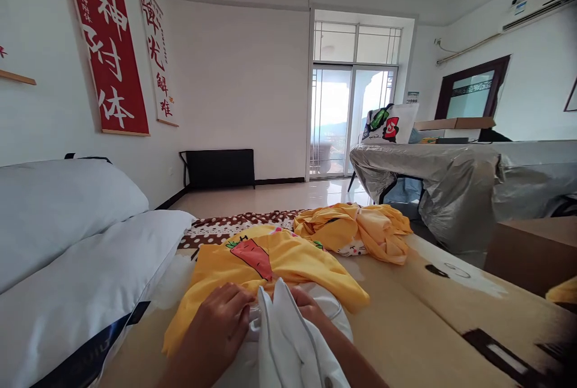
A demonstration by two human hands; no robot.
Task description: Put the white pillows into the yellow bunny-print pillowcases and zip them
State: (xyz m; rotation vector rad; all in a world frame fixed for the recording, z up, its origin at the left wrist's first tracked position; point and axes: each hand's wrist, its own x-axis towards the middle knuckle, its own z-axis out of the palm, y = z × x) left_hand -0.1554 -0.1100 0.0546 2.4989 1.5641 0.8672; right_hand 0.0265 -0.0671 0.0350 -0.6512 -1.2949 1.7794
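A yellow pillowcase [302,262] with a printed red carrot lies spread on the bed in front of me. A white pillow [288,331], bunched up with its piped edges upright, stands at its near side between my hands. My left hand [225,319] is closed with bent fingers at the pillowcase's near edge, against the pillow. My right hand [309,307] curls round the pillow's far right side, also at the pillowcase edge. The pillow hides some of its fingers. More white fabric shows just beyond the right hand.
Two white pillows, an upper one [67,202] and a lower one [103,262], lie at left. Crumpled yellow cloth [356,229] rests farther back on the beige bed cover [396,298]. At right are a brown box [532,256] and a plastic-covered table [464,178].
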